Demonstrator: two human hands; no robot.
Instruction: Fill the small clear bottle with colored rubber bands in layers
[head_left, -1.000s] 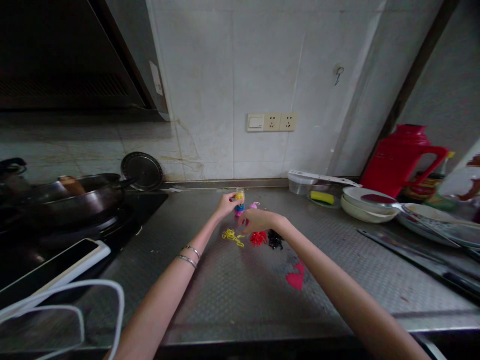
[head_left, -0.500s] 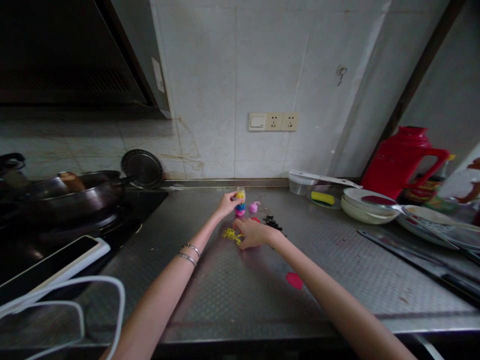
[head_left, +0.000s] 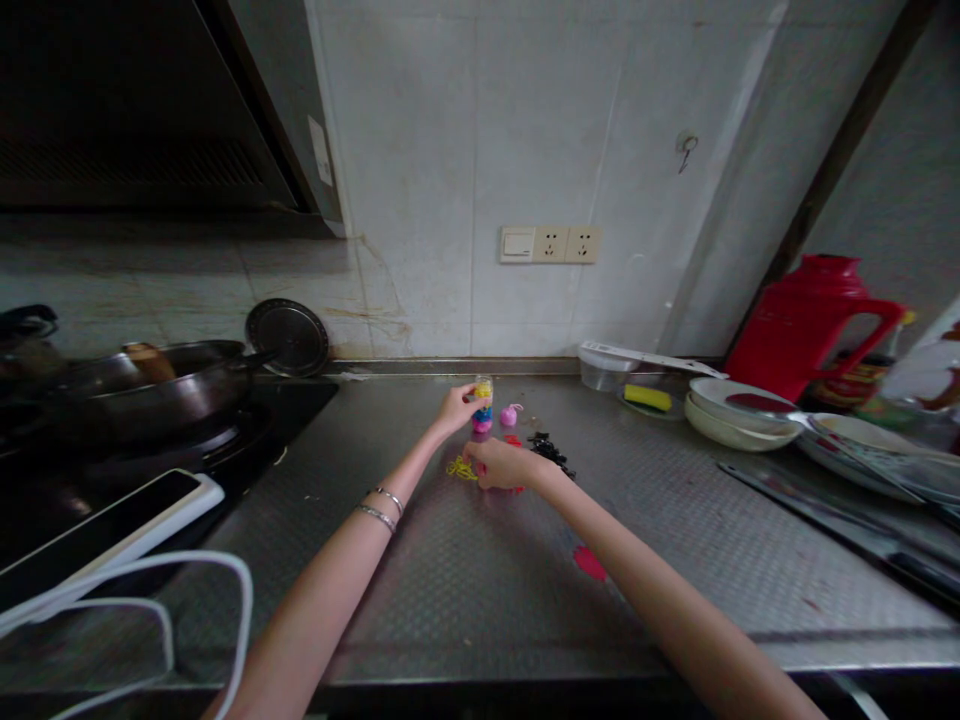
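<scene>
My left hand (head_left: 455,408) is closed around a small clear bottle (head_left: 482,404) standing upright on the steel counter (head_left: 480,570); coloured bands show inside it in yellow, blue and pink layers. My right hand (head_left: 504,464) lies curled on the counter just in front, fingertips pinched at a loose pile of yellow bands (head_left: 460,468). Red bands (head_left: 513,440) peek out behind that hand, and a heap of black bands (head_left: 550,448) lies to its right. A small pink cap (head_left: 510,414) rests right of the bottle.
A wok (head_left: 142,380) sits on the stove at left, with a round lid (head_left: 287,338) against the wall. A phone (head_left: 97,535) and white cable (head_left: 127,600) lie front left. Bowls (head_left: 731,410), a sponge (head_left: 646,397) and a red thermos (head_left: 806,320) crowd the right. A red spot (head_left: 589,563) marks the counter.
My right hand has moved left and down from over the red bands to the yellow pile, and now covers most of the red ones. The left hand has stayed on the bottle.
</scene>
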